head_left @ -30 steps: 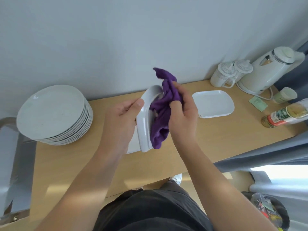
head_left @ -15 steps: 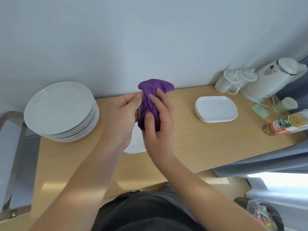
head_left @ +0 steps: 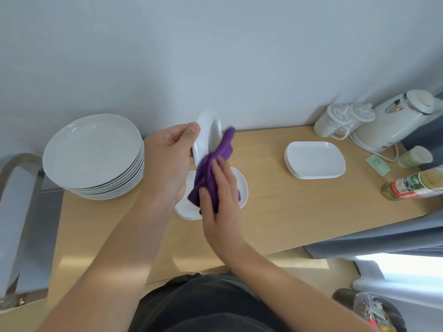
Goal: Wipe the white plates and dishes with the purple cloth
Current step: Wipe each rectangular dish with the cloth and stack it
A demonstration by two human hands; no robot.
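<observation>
My left hand [head_left: 169, 161] grips a small white dish [head_left: 207, 135] by its edge and holds it nearly upright above the table. My right hand [head_left: 219, 195] presses the bunched purple cloth [head_left: 213, 168] against the dish's lower inner face. Under both hands, more small white dishes [head_left: 241, 185] lie stacked on the wooden table [head_left: 275, 212]. A tall stack of round white plates [head_left: 93, 152] stands at the left. Another stack of small rectangular white dishes [head_left: 315, 160] sits to the right.
At the back right stand two lidded white mugs [head_left: 335, 121] and a white kettle [head_left: 398, 121]. A bottle [head_left: 414, 185] lies on its side near the right edge, beside a small cup [head_left: 414, 156] and a green packet [head_left: 377, 165]. A metal chair arm [head_left: 14, 202] is at left.
The dish has come back into sight, raised and tilted in my left hand. My right hand has slid the cloth down from the top of the dish toward its lower part.
</observation>
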